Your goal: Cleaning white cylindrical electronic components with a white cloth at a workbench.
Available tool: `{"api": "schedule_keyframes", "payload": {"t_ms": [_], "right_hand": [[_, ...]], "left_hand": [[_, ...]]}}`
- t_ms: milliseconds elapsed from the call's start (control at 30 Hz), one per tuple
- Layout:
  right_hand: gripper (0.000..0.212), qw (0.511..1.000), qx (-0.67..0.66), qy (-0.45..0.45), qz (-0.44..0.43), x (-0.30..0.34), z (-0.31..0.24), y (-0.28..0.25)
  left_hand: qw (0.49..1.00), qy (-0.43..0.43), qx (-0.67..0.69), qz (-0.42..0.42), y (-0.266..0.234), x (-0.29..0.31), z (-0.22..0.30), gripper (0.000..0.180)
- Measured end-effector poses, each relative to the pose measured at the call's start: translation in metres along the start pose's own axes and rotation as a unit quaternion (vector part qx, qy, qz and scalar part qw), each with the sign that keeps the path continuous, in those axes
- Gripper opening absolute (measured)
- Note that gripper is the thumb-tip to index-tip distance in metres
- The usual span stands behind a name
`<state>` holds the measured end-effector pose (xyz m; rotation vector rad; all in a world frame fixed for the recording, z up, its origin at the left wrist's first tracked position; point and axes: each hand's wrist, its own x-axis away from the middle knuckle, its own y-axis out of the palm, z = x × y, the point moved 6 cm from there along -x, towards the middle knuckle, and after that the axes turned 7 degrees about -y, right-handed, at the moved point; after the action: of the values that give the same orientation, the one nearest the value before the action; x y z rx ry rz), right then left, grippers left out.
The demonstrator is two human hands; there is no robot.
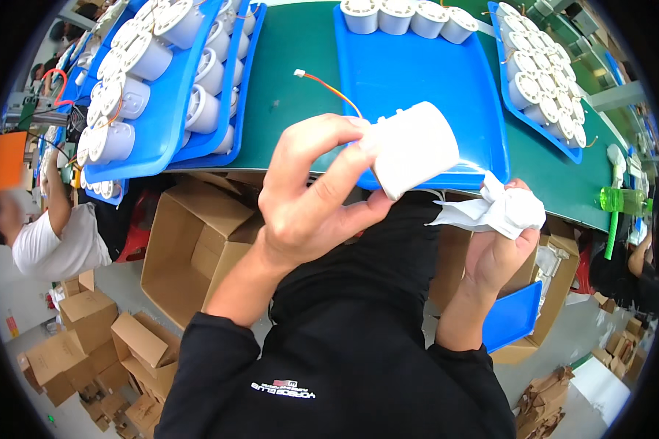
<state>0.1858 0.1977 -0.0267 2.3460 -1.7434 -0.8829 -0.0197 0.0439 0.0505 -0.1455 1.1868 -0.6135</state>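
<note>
A white plastic cylindrical housing (419, 150) is tilted above the near part of a blue tray (417, 80). My left hand (311, 186) grips it by one end, fingers and thumb around the rim. From that end a thin red and yellow wire (337, 91) runs out to a small white connector. To its right, my right hand (501, 249) is closed on a crumpled white cloth or tissue (501, 210), apart from the housing. Several similar white housings (395, 16) stand in a row along the tray's far edge.
Stacked blue trays (187, 95) full of white housings stand at the left; another loaded tray (534, 73) lies at the right on the green table (289, 55). Below are open cardboard boxes (190, 241). A seated person (58, 234) is at the left, a green bottle (624, 200) at the right.
</note>
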Motion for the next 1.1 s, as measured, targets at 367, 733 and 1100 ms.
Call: {"api": "schedule_keyframes", "payload": {"t_ms": [367, 733, 1100], "right_hand": [[0.028, 0.999, -0.046, 0.003, 0.016, -0.009, 0.002, -0.028], [0.028, 0.996, -0.086, 0.012, 0.015, -0.015, 0.007, -0.041], [0.027, 0.993, -0.108, 0.035, 0.031, -0.015, 0.012, -0.058]], "left_hand": [[0.998, 0.048, -0.017, 0.024, 0.008, -0.022, 0.017, 0.054], [0.976, 0.19, -0.105, 0.008, 0.021, -0.024, 0.043, 0.035], [0.963, 0.19, -0.171, -0.09, 0.04, -0.052, 0.045, 0.032]]}}
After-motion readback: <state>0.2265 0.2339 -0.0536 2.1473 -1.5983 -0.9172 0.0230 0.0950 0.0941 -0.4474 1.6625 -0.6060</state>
